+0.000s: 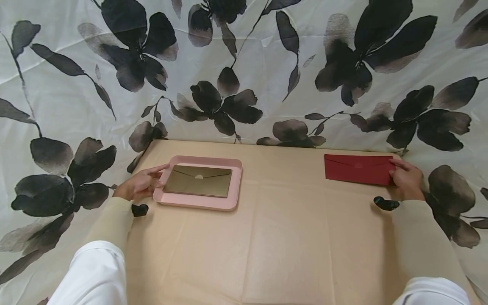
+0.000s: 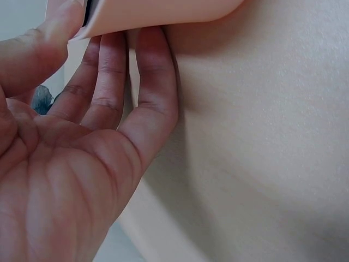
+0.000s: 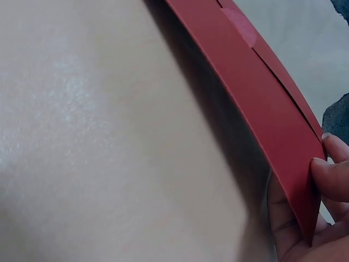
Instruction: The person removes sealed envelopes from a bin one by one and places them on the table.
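I see the right hand (image 1: 408,180) pinching the red envelope (image 1: 356,169) by one end over the table's right side, presumably to keep the rest free. The left hand (image 1: 142,183) grips the tray (image 1: 194,202) by its left edge, likely steadying it (the gold envelope (image 1: 198,185) lies inside).

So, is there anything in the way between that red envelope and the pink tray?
Nothing visible: only tabletop lies between the red envelope, held in the right hand, and the pink tray. A gold envelope does lie on the tray itself.
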{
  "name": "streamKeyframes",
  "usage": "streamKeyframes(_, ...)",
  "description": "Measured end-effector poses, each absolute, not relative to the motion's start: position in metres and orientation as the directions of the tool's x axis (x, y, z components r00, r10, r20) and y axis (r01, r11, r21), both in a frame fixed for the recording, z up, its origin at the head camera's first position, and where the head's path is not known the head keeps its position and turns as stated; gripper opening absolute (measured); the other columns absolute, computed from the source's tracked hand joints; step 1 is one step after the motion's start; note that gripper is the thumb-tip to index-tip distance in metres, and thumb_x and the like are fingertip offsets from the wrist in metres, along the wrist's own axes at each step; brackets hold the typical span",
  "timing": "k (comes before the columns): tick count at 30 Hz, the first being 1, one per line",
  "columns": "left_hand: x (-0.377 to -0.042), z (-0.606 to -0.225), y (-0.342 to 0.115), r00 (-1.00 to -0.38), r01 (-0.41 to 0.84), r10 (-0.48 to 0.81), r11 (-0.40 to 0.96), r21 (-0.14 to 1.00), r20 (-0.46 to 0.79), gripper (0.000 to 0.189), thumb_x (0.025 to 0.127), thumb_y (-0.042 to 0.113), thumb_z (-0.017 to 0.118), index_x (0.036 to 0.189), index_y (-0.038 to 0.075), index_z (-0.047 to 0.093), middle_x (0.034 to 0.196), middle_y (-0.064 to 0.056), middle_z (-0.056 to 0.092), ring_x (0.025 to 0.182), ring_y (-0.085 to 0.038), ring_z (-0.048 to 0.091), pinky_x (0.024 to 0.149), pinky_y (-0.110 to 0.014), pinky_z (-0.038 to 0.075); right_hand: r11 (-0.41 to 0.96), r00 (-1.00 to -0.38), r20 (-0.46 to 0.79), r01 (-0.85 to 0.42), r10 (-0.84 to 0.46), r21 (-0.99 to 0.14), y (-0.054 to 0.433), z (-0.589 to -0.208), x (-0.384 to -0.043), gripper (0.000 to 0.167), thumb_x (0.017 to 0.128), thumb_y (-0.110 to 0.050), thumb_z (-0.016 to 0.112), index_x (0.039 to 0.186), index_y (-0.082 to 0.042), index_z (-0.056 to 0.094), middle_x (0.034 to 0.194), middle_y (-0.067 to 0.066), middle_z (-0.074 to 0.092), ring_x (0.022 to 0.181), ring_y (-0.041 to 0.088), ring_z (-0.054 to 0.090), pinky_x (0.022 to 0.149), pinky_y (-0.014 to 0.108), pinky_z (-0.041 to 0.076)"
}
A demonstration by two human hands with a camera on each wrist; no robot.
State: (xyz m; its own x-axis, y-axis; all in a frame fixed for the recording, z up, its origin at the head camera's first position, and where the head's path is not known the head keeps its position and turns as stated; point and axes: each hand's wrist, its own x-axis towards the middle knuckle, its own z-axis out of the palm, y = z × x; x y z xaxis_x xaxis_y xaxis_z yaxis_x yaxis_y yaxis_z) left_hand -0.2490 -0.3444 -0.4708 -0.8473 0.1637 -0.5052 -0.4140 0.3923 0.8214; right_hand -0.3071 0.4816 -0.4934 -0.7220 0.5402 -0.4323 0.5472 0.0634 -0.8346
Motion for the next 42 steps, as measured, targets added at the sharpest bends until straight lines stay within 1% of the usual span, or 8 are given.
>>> streamKeyframes(3, -0.2481, -0.4707, -0.3455, -0.848, -0.414, 0.166, 0.385, 0.825, -0.503, 0.082, 0.102, 0.006, 0.06, 0.168, 0.026, 0.017, 0.173, -0.025, 0.016, 0.13, -0.031, 0.05, 0.079, -0.026, 0.056, 0.079, -0.73, -0.429, 0.548, 0.532, -0.833, 0.4812, -0.4963, -0.3076, 0.061, 0.103, -0.008, 0.045, 0.153, -0.042, 0.049, 0.167, -0.009, 0.037, 0.13, 0.009, 0.044, 0.114, 0.026, 0.038)
streamKeyframes(6, -0.2478, -0.4699, -0.345, -0.848, -0.411, 0.17, 0.387, 0.825, -0.502, 0.081, 0.102, 0.006, 0.059, 0.168, 0.026, 0.017, 0.173, -0.024, 0.017, 0.13, -0.03, 0.051, 0.08, -0.026, 0.056, 0.032, -0.719, -0.448, 0.545, 0.531, -0.838, 0.4817, -0.4974, -0.3085, 0.061, 0.103, -0.008, 0.046, 0.153, -0.044, 0.05, 0.167, -0.012, 0.036, 0.134, 0.008, 0.043, 0.122, 0.028, 0.033)
streamKeyframes(12, -0.2475, -0.4688, -0.3428, -0.85, -0.406, 0.164, 0.403, 0.82, -0.501, 0.08, 0.102, 0.006, 0.059, 0.168, 0.026, 0.018, 0.172, -0.024, 0.018, 0.125, -0.028, 0.052, 0.074, -0.026, 0.053, -0.092, -0.692, -0.489, 0.527, 0.531, -0.845, 0.4828, -0.4962, -0.3099, 0.058, 0.105, -0.008, 0.051, 0.151, -0.044, 0.052, 0.166, -0.017, 0.036, 0.135, 0.004, 0.043, 0.125, 0.027, 0.029)
streamKeyframes(17, -0.2463, -0.4694, -0.3432, -0.846, -0.415, 0.164, 0.396, 0.819, -0.508, 0.081, 0.102, 0.005, 0.059, 0.168, 0.026, 0.017, 0.172, -0.026, 0.017, 0.127, -0.03, 0.052, 0.078, -0.026, 0.055, -0.141, -0.686, -0.511, 0.521, 0.518, -0.842, 0.4817, -0.4958, -0.3093, 0.057, 0.106, -0.009, 0.053, 0.149, -0.045, 0.053, 0.164, -0.018, 0.038, 0.132, 0.004, 0.045, 0.127, 0.029, 0.028)
streamKeyframes(23, -0.2469, -0.4695, -0.3437, -0.845, -0.416, 0.174, 0.381, 0.826, -0.506, 0.081, 0.102, 0.003, 0.057, 0.168, 0.025, 0.016, 0.171, -0.026, 0.017, 0.12, -0.025, 0.055, 0.079, -0.027, 0.055, -0.171, -0.675, -0.527, 0.521, 0.516, -0.836, 0.4829, -0.4978, -0.3091, 0.057, 0.105, -0.008, 0.054, 0.148, -0.046, 0.055, 0.157, -0.022, 0.042, 0.128, 0.001, 0.045, 0.124, 0.025, 0.031)
streamKeyframes(28, -0.2486, -0.4697, -0.3444, -0.846, -0.41, 0.178, 0.388, 0.826, -0.503, 0.081, 0.102, 0.005, 0.058, 0.168, 0.025, 0.015, 0.171, -0.026, 0.017, 0.118, -0.023, 0.054, 0.075, -0.025, 0.053, -0.192, -0.673, -0.527, 0.509, 0.518, -0.839, 0.483, -0.499, -0.3106, 0.058, 0.105, -0.005, 0.053, 0.148, -0.044, 0.054, 0.162, -0.019, 0.04, 0.136, 0.003, 0.044, 0.126, 0.027, 0.028)
streamKeyframes(35, -0.2496, -0.4702, -0.3431, -0.848, -0.404, 0.184, 0.385, 0.83, -0.497, 0.082, 0.102, 0.005, 0.059, 0.168, 0.025, 0.015, 0.172, -0.025, 0.017, 0.114, -0.022, 0.053, 0.068, -0.026, 0.047, -0.17, -0.673, -0.516, 0.512, 0.53, -0.842, 0.4808, -0.4986, -0.3125, 0.061, 0.105, -0.005, 0.046, 0.153, -0.043, 0.049, 0.168, -0.02, 0.032, 0.149, 0.002, 0.034, 0.129, 0.028, 0.023)
streamKeyframes(42, -0.25, -0.4698, -0.3429, -0.845, -0.412, 0.179, 0.385, 0.826, -0.504, 0.081, 0.101, 0.004, 0.058, 0.168, 0.026, 0.017, 0.173, -0.022, 0.017, 0.126, -0.025, 0.056, 0.083, -0.027, 0.057, -0.2, -0.659, -0.524, 0.504, 0.54, -0.84, 0.4808, -0.5004, -0.3147, 0.063, 0.105, -0.002, 0.045, 0.152, -0.043, 0.05, 0.167, -0.02, 0.032, 0.151, 0.002, 0.032, 0.129, 0.028, 0.023)
